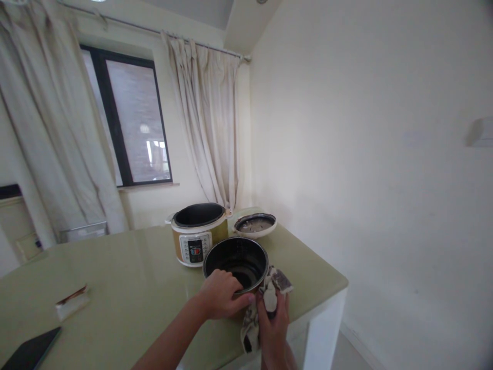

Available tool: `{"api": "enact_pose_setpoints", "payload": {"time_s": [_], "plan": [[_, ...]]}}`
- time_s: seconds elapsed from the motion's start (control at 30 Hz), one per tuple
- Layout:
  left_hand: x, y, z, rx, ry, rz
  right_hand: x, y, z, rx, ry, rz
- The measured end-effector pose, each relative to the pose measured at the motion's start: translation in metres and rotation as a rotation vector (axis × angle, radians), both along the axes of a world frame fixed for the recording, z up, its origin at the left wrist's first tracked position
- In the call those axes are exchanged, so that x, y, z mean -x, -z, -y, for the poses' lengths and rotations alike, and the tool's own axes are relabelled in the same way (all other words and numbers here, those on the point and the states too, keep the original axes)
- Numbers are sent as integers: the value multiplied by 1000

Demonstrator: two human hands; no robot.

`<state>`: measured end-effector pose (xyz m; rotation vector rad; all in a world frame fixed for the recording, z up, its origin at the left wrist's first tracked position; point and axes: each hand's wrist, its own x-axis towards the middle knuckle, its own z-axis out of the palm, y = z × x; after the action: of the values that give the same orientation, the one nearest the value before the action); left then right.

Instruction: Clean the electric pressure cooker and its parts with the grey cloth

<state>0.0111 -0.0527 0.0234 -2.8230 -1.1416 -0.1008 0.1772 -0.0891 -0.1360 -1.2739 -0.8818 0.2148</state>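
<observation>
A dark inner pot (246,254) is tilted toward me near the table's right front edge. My left hand (223,295) grips its near rim, with the fingers over the inside and the thumb outside. My right hand (274,313) is closed around a patterned cloth (270,295), which lies against the pot's right outer side. Part of the cloth hangs down below the hand. Just behind the pot stands the electric pressure cooker body (200,231), white and gold with a front control panel. Its lid (254,225) lies underside up to the right of it.
The pale green table (127,288) has a right corner close to the wall. A tissue pack (72,302) and a dark flat device (33,349) lie at the left. Curtains (210,113) and a window (138,118) are behind.
</observation>
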Motion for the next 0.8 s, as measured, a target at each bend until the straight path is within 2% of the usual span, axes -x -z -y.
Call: {"api": "enact_pose_setpoints", "payload": {"time_s": [0.1,0.23,0.3,0.37,0.43,0.5,0.57,0.63,0.73,0.8], "plan": [[-6,-2,0,3,-25,26,19,4,12,-21,-21,34],[-25,-1,2,37,-114,63,46,25,21,-17,-79,75],[-33,-1,4,55,-143,89,52,37,22,-9,-116,94],[-32,-4,6,71,-126,141,46,41,20,0,-114,76],[-19,-8,3,81,-73,222,28,34,15,-3,-105,42],[5,-11,-4,63,-42,277,2,17,8,-12,-146,18],[32,-9,-14,23,-44,282,-23,-3,-2,-5,-257,-16],[51,-2,-23,-17,-15,279,-42,-20,-13,13,-364,-134],[49,17,-25,-103,-39,267,-47,-30,-26,49,-430,-262],[29,27,-16,-134,-113,249,-37,-28,-29,44,-347,-257]]}}
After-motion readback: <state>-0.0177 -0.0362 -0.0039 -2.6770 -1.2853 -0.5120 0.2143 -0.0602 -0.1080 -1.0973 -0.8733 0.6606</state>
